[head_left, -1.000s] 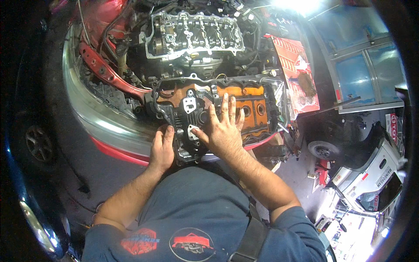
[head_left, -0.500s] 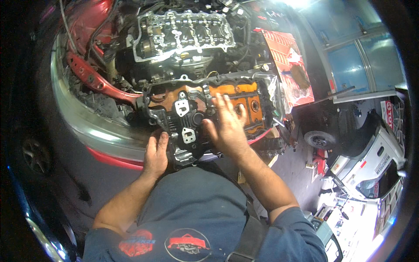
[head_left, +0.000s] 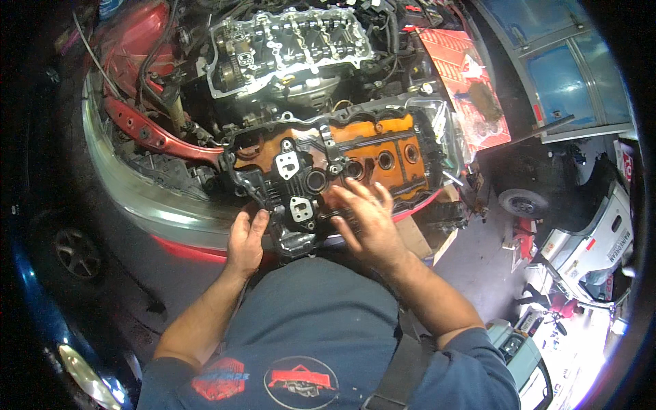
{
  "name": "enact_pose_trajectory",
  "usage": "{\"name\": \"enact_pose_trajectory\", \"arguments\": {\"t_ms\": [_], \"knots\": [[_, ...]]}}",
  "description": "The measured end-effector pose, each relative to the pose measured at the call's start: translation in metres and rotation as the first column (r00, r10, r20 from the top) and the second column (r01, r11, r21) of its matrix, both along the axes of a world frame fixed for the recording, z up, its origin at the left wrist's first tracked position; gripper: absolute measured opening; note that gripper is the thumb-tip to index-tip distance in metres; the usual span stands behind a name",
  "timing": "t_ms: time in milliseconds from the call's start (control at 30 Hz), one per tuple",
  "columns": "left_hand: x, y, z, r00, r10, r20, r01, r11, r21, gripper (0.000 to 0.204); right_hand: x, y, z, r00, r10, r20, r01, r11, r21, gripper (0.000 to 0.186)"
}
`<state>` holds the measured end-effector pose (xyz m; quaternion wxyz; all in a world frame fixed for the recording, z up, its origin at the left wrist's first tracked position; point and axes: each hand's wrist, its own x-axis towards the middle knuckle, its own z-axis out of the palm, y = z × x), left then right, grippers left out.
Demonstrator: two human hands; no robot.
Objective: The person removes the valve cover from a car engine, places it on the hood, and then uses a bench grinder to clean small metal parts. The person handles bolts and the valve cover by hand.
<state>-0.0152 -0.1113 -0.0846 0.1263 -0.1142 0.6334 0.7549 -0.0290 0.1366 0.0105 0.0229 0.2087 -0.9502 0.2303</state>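
An upturned black engine valve cover (head_left: 263, 188) with orange inner panels (head_left: 403, 181) and two small pale plates (head_left: 287, 166) lies across the front of a car's engine bay. My left hand (head_left: 247, 242) grips the cover's near left corner, thumb along its edge. My right hand (head_left: 372, 229) is over the cover's lower middle, fingers spread and bent, holding nothing; whether the fingertips touch it I cannot tell. Behind the cover the engine's cylinder head (head_left: 290, 48) is exposed, with camshaft parts showing.
A red board (head_left: 451, 61) with bags on it lies at the bay's right. A red body rail (head_left: 143, 130) and headlight strip edge the left. A dark car (head_left: 82, 369) is at far left; blue metal doors (head_left: 560, 96), a white vehicle (head_left: 588, 253) and a distant person (head_left: 557, 304) are at right.
My right hand has moved down toward the cover's near side, uncovering more orange panel. My left hand stays on the corner, slightly lower in the picture. The view has shifted a little.
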Motion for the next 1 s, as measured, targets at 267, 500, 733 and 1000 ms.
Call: {"name": "enact_pose_trajectory", "arguments": {"t_ms": [267, 500, 733, 1000], "knots": [[-0.015, -0.018, 0.009, 0.990, -0.141, -0.013, 0.141, 0.987, 0.083, 0.037, 0.022, 0.052, -0.008, 0.995, -0.099, -0.007, 0.099, 0.995, -0.001, 0.039], [-0.047, -0.029, 0.018, 0.998, -0.023, 0.057, 0.036, 0.972, -0.233, 0.043, 0.045, 0.058, -0.034, 0.979, -0.198, 0.044, 0.202, 0.966, -0.159, 0.039], [-0.077, -0.052, 0.023, 0.994, -0.108, 0.028, 0.111, 0.986, -0.122, 0.046, 0.046, 0.063, -0.042, 0.978, -0.206, 0.026, 0.207, 0.957, -0.204, 0.039], [-0.112, -0.055, 0.040, 0.993, -0.110, 0.050, 0.120, 0.944, -0.308, 0.063, 0.049, 0.064, -0.048, 0.978, -0.208, -0.011, 0.199, 0.949, -0.245, 0.039]]}}
